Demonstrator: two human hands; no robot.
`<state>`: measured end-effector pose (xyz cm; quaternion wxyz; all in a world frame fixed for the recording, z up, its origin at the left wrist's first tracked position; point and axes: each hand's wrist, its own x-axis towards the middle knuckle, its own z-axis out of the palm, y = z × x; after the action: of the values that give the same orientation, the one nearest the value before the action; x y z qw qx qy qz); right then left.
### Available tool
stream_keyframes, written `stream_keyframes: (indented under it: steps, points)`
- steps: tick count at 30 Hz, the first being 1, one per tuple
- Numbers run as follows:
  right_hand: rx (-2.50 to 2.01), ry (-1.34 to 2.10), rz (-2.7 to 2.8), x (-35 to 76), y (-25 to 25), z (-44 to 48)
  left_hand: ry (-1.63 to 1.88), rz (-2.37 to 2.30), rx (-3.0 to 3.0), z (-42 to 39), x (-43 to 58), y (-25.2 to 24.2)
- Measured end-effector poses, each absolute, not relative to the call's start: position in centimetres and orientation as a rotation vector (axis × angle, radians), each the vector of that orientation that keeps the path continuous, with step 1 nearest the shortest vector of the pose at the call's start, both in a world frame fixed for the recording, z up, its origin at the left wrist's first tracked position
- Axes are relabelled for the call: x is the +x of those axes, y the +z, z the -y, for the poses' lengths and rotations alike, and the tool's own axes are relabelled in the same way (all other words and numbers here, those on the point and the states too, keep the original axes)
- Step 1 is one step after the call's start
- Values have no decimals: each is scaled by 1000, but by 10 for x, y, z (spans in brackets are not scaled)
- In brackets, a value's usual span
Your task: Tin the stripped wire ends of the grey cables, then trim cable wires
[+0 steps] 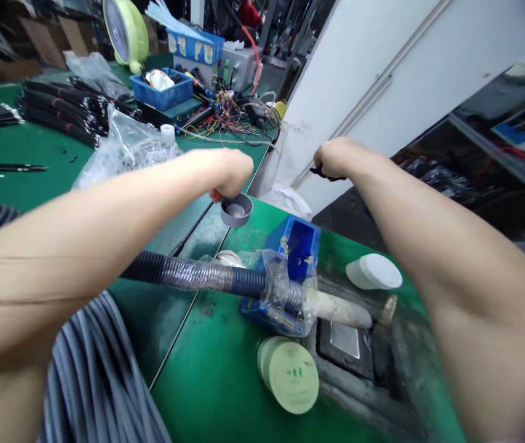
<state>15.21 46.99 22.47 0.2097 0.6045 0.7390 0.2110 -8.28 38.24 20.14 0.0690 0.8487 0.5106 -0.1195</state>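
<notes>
A green desk (27, 147) runs away from the person, and a second green section (207, 369) fills the near side, with a white wall panel (373, 92) along the right. A coil of grey ribbed hose (96, 375) lies at the near left corner, and bundled black hoses (59, 111) lie on the far left.

The left hand (232, 175) is raised over the seam between the sections, its fingers (219, 195) clenched around a grey cap (236, 210). The cap's hollow end faces up and toward the camera, and its round axis is tilted.

The right hand (334, 159) is clenched near the far edge of the near section, gripping a dark piece (327, 176) that is mostly hidden.

Below the hands, a ribbed hose (193, 275) lies with its long axis running left to right. It ends in a clear bag (285, 289) against a blue bin (300, 249), just beside a white cap (374, 271).
</notes>
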Motion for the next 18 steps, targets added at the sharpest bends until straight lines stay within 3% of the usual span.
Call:
stream_keyframes:
  steps: [11, 18]
  points:
    - [1693, 177, -2384, 199, 220, -398, -460, -1380, 2885, -381, -27, 148]
    - [1517, -145, -2381, 216, 160, -370, -588, -1323, 2861, -376, -21, 139]
